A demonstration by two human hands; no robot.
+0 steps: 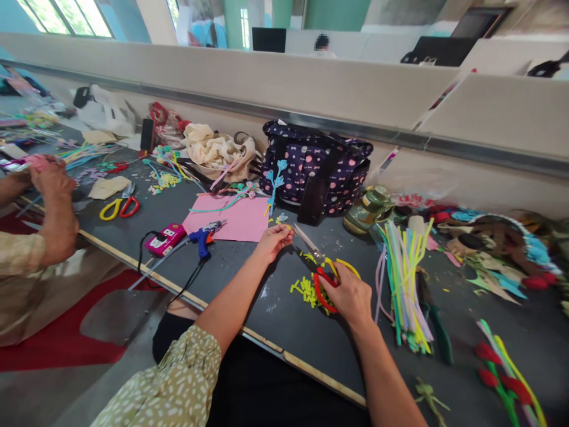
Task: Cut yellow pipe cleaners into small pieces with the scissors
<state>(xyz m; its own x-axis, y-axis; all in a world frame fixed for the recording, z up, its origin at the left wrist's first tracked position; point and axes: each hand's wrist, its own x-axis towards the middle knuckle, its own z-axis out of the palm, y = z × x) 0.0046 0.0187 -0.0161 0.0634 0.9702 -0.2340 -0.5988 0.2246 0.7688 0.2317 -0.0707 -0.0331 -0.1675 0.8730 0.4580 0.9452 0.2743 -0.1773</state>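
Observation:
My right hand [353,293] grips a pair of scissors [318,256] by its red and yellow handles. The blades are parted and point up and left, toward my left hand [273,242]. Thumb and fingers of that hand are pinched together at the blade tips, on a small yellow piece [288,228] that is mostly hidden. Below the blades, short yellow-green cut pieces [306,290] lie in a loose pile, partly behind the scissor handles. Left of my hands, a pink sheet [240,222] lies flat on the dark table, with a blue glue gun [203,237] at its edge.
A bundle of pastel pipe cleaners [406,284] lies right of my hand. A dotted dark bag [311,166], a phone [313,200] and a green-lidded jar [368,207] stand behind. Other scissors [122,204] lie left, near a co-worker's hands [51,175]. Red flowers [502,373] sit front right.

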